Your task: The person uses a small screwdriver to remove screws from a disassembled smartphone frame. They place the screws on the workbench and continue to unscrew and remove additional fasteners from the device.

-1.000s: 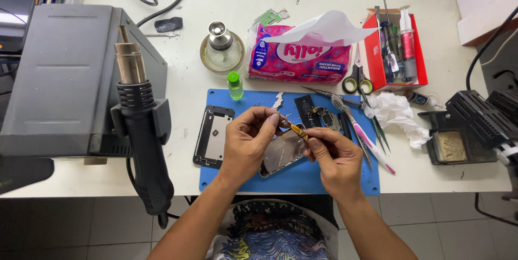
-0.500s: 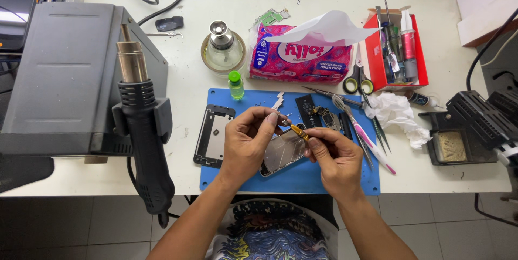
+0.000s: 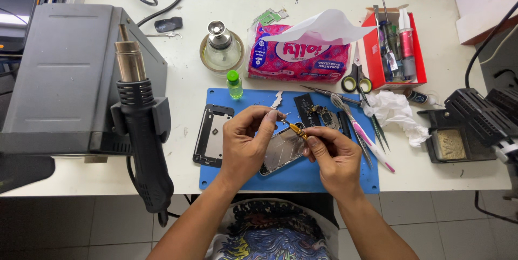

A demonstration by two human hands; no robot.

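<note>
Head view, looking down on a white bench (image 3: 302, 33) w/ blue mat (image 3: 324, 176) at front edge. Left hand (image 3: 245, 144) over mat centre, thumb & forefinger pinched on a tiny part (image 3: 283, 116), too small to identify; other fingers curled. Right hand (image 3: 334, 157) just beside it, fingers clenched round a small yellow-tipped tool (image 3: 297, 130), tip aimed up-left toward the part. Phone frame (image 3: 280, 152) lies on mat under & between both hands, partly hidden. Black back panel (image 3: 210, 136) at mat's left edge, half off it. Small green bottle (image 3: 234, 84) upright at mat's top-left corner. Pink toothbrush (image 3: 364, 136) & tweezers (image 3: 377, 130) on mat's right side. Behind mat: pink tissue pack (image 3: 299, 57), scissors (image 3: 356, 79), red box (image 3: 372, 57) of tools, glass jar (image 3: 221, 49). Crumpled tissue (image 3: 396, 111) right of mat. Left: grey station (image 3: 65, 76) w/ hot-air gun (image 3: 143, 136) hung on its side, nozzle up. Far right: black iron stand (image 3: 458, 130).
</note>
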